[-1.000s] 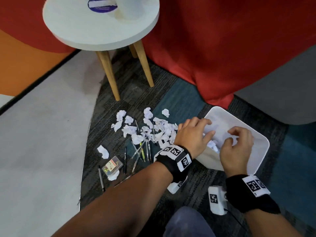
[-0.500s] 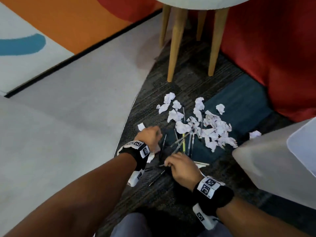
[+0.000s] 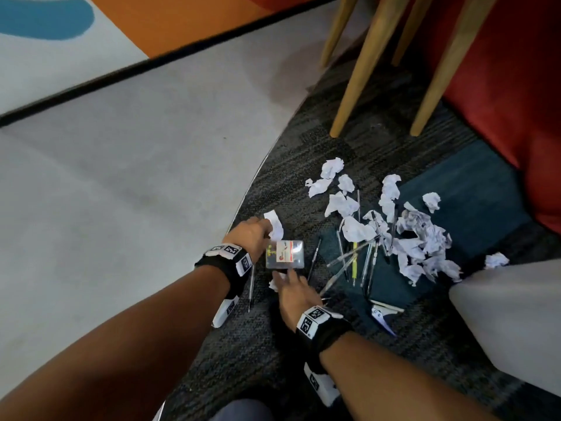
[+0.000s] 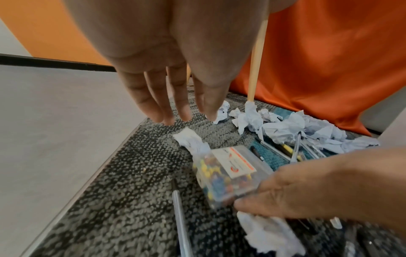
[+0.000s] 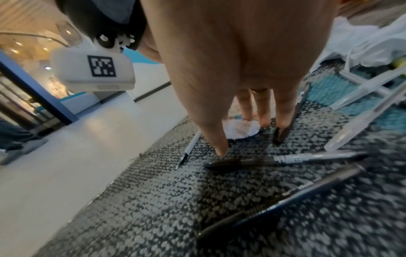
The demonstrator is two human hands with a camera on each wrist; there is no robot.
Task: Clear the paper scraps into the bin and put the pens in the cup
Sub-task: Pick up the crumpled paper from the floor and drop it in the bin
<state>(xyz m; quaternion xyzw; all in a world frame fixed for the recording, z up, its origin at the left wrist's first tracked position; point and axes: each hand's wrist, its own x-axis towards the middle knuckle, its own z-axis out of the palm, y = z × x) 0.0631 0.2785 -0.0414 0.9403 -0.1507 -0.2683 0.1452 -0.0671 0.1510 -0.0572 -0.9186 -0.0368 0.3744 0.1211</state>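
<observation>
Several crumpled paper scraps (image 3: 409, 235) lie heaped on the dark carpet, mixed with several pens (image 3: 352, 262). My left hand (image 3: 267, 231) hovers with straight fingers (image 4: 163, 111) just over a lone scrap (image 3: 274, 226) (image 4: 191, 140). My right hand (image 3: 282, 276) reaches down beside a clear box of push pins (image 3: 284, 255) (image 4: 228, 173). Its fingertips (image 5: 263, 121) touch another small scrap (image 5: 241, 129) (image 4: 268, 233). Neither hand holds anything. The white bin (image 3: 513, 314) lies at the right edge. The cup is out of view.
Wooden table legs (image 3: 361, 71) stand behind the pile, against a red drape (image 3: 516, 86). One pen (image 3: 250, 284) lies under my left wrist, and more pens (image 5: 285, 160) lie by my right thumb. A folded paper piece (image 3: 384, 314) sits near the bin. Smooth grey floor (image 3: 121, 177) borders the carpet on the left.
Both hands left the bin and moved left to the scraps around the pin box. The left hand's fingers straightened out over the lone scrap. The head view swung down and left.
</observation>
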